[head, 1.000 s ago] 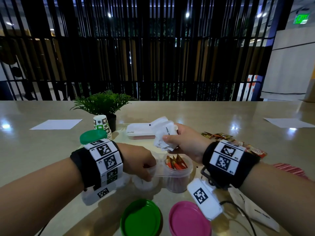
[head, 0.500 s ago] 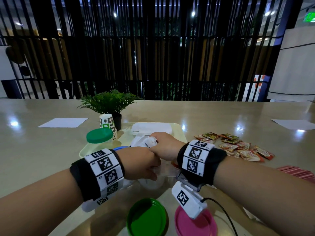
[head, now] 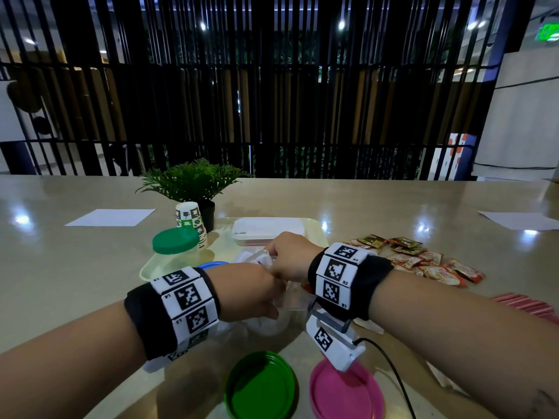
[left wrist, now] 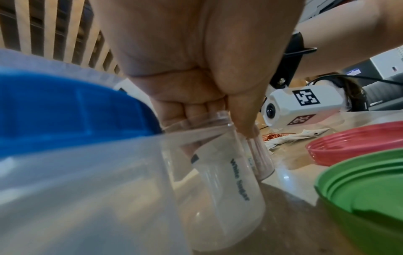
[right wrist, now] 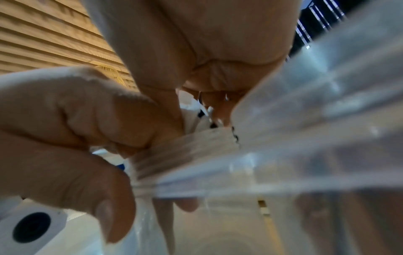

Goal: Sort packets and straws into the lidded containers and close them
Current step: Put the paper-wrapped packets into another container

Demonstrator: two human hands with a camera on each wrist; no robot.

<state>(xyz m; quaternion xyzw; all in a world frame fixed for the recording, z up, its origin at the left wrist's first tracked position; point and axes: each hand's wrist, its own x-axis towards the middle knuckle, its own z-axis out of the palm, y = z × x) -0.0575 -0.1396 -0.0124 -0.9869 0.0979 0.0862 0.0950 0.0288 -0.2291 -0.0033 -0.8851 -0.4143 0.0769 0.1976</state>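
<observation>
My left hand (head: 254, 294) grips the rim of a clear container (left wrist: 220, 181), which stands on the table with white sugar packets inside. Just beyond it, my right hand (head: 286, 258) pinches a bunch of white packets (head: 258, 260) at the container's mouth. In the right wrist view the right hand's fingers (right wrist: 218, 103) hold the white packets (right wrist: 194, 119) over the clear wall (right wrist: 305, 124). A second clear container with red packets is mostly hidden under my right wrist. A green lid (head: 261, 385) and a pink lid (head: 344, 394) lie upturned near me.
A tray (head: 313, 226) behind my hands holds a green-lidded jar (head: 175, 244), a blue-lidded tub (head: 213, 264) and a white box (head: 269, 229). Loose sauce packets (head: 423, 258) and red straws (head: 532, 306) lie right. A plant (head: 193, 179) and paper cup (head: 189, 216) stand behind.
My right hand has come down and to the left with the white packets, from above the containers to the mouth of the one my left hand holds. The left hand stayed put.
</observation>
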